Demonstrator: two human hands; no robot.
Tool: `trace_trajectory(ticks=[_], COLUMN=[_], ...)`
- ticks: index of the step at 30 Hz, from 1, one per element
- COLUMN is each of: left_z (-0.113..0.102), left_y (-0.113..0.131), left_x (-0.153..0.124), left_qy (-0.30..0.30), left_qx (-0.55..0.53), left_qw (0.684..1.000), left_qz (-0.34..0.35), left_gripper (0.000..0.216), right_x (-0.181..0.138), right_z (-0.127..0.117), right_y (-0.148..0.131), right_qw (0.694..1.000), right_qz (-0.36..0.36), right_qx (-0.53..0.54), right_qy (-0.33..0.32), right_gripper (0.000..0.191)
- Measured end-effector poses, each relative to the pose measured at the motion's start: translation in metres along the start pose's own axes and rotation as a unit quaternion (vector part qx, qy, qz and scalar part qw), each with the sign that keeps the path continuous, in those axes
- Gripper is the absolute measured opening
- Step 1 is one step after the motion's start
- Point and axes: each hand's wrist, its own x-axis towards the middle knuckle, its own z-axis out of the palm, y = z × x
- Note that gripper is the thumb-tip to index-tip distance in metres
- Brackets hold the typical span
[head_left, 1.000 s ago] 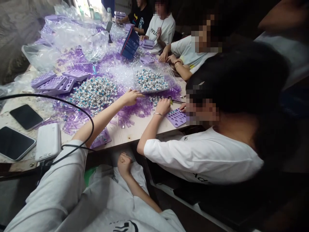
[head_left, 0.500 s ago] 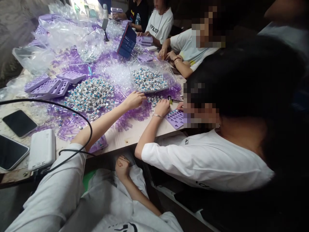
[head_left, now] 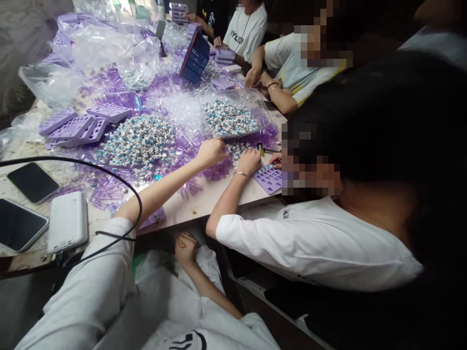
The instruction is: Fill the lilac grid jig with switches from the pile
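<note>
My left hand (head_left: 212, 152) reaches far over the table, its fingers curled down among clear purple plastic pieces (head_left: 189, 182). Whatever the fingertips hold, if anything, is hidden. Just beyond it lies a clear tray (head_left: 265, 113) heaped with small white-and-blue parts (head_left: 228, 117). A large pile of the same parts (head_left: 140, 141) spreads to the left of the hand. My right hand (head_left: 186, 249), with a ring on one finger, rests in my lap below the table edge. It is closed in a fist, and its inside cannot be seen.
Close on my right a co-worker in white leans over a purple slotted tray (head_left: 269, 179). Purple trays (head_left: 73, 127), a blue basket (head_left: 196, 56) and plastic bags (head_left: 105, 48) lie farther off. Phones (head_left: 33, 182), a power bank (head_left: 68, 221) and a black cable (head_left: 140, 204) are at left.
My left hand has moved slightly right and its fingers have curled further down. My right hand stays in my lap. The view has shifted a little.
</note>
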Motion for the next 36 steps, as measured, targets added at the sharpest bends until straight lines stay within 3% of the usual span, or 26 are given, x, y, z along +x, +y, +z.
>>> trace_trajectory(ticks=[3,7,9,11,12,16,21,27,29,33,36], left_z=[-0.029,-0.08,-0.104,-0.125,-0.133,-0.151,-0.143,-0.125,-0.118,-0.091,-0.067], left_y=[-0.008,-0.019,-0.02,-0.02,-0.019,-0.02,-0.031,-0.039,-0.037,-0.025,-0.015], left_x=[-0.033,-0.09,-0.119,-0.146,-0.16,-0.211,-0.256,-0.273,-0.279,-0.298,-0.312], left_qy=[-0.007,-0.05,-0.069,-0.089,-0.097,-0.095,-0.101,-0.093,-0.046,0.142,0.138], left_qx=[-0.122,-0.212,-0.226,-0.228,-0.225,-0.236,-0.298,-0.357,-0.347,-0.185,-0.014], left_qw=[0.993,0.976,0.971,0.968,0.967,0.961,0.938,0.917,0.926,0.964,0.983], left_qz=[0.007,-0.01,-0.036,-0.062,-0.074,-0.111,-0.143,-0.153,-0.144,-0.128,-0.119], left_gripper=[0.02,0.026,0.03,0.034,0.035,0.033,0.033,0.035,0.036,0.023,0.016], right_x=[0.0,0.012,0.031,0.057,0.071,0.112,0.119,0.115,0.115,0.117,0.119], right_z=[-0.003,-0.023,-0.035,-0.042,-0.044,-0.039,-0.031,-0.029,-0.029,-0.024,-0.02], right_y=[-0.009,-0.046,-0.068,-0.084,-0.09,-0.095,-0.087,-0.079,-0.075,-0.062,-0.056], right_qw=[0.997,0.983,0.981,0.982,0.982,0.985,0.981,0.979,0.982,0.982,0.975], right_qz=[-0.062,-0.128,-0.117,-0.076,-0.054,-0.052,-0.093,-0.089,-0.057,0.078,0.133], right_qx=[0.043,0.085,0.093,0.107,0.119,0.163,0.163,0.149,0.141,0.168,0.179], right_qy=[0.017,0.101,0.127,0.139,0.135,0.025,-0.057,-0.107,-0.116,-0.033,0.001], right_gripper=[0.054,0.059,0.051,0.027,0.019,0.04,0.018,0.023,0.021,0.025,0.029])
